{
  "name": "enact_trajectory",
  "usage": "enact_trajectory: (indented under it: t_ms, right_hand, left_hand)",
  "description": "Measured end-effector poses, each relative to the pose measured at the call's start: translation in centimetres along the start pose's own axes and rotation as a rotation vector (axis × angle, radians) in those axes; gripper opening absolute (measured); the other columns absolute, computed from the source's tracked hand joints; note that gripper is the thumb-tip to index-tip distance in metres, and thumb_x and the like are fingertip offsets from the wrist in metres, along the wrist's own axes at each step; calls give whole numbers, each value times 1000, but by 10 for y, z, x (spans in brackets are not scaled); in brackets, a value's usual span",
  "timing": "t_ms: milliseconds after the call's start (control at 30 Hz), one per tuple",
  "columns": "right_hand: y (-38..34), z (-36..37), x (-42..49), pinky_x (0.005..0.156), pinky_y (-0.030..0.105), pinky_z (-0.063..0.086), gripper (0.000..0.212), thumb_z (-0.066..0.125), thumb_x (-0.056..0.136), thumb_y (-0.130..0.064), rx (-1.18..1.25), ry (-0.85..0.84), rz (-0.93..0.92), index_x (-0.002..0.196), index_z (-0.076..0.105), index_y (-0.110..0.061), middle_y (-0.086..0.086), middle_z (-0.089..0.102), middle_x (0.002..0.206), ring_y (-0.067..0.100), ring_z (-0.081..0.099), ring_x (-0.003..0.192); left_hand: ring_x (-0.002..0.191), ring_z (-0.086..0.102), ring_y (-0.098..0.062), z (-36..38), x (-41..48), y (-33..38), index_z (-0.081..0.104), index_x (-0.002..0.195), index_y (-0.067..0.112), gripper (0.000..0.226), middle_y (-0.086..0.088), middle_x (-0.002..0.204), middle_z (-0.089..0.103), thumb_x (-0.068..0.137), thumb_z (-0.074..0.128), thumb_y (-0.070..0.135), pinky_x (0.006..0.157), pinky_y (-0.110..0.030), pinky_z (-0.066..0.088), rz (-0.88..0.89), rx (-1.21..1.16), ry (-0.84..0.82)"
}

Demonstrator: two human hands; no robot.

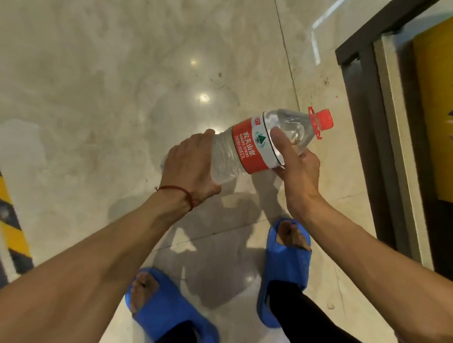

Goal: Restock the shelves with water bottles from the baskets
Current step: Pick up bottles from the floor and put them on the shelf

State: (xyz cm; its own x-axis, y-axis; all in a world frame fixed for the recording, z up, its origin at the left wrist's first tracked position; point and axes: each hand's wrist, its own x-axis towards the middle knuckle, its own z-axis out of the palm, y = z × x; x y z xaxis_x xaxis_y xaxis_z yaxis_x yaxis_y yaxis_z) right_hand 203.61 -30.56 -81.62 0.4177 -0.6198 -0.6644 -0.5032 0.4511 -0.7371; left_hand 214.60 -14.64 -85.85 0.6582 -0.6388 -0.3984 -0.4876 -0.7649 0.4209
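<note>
While the left hand (190,163) grips the bottle's (255,145) base, the right hand (297,166) clasps its shoulder.

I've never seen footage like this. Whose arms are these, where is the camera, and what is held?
There is no machine here: a person wears one wide-angle camera on the head, looking down, so you see their own arms and feet. The left hand grips the base end of a clear water bottle, and the right hand holds it near the shoulder, thumb laid over it. The bottle lies sideways in the air, red cap pointing right. Below are a glossy floor and blue slippers. A dark frame stands at the right; no basket is in view.
</note>
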Motion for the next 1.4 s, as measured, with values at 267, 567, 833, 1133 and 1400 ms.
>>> enact_trajectory:
  t_ms: [267,567,833,1133,1400]
  right_hand:
    - [-84,10,-128,78,25,61,17,75,92,-39,23,-45,94,105,72,-28,-4,81,101,11,77,94]
    - [-198,18,-317,69,16,57,17,73,93,-39,-32,-140,133,103,71,-25,-8,80,90,6,77,87]
    - [-270,18,-465,89,30,60,31,76,91,-42,-117,-242,177,113,72,-21,-2,81,102,12,77,96]
    - [-304,27,-563,73,19,58,60,71,82,-48,-153,-443,157,132,67,-16,2,78,116,16,75,105]
    - [-322,33,-577,89,34,56,51,73,90,-42,-392,-810,80,134,64,-17,4,76,121,23,71,114]
  left_hand:
    - [90,60,-25,-108,-108,25,46,128,22,86,-3,108,60,58,84,55,77,-42,57,-80,-23,-58]
    - [95,55,-29,-263,-274,67,44,129,24,86,-6,108,55,55,84,43,79,-40,50,-220,-143,-41]
    - [97,55,-29,-380,-413,107,45,128,26,82,-6,107,54,59,78,59,81,-40,49,-336,-210,-32]
    - [108,55,-29,-438,-527,131,37,147,26,97,-4,121,57,60,61,64,89,-42,47,-464,-164,67]
    - [115,53,-32,-427,-592,185,37,152,20,107,-9,127,56,62,63,71,96,-44,46,-792,-286,292]
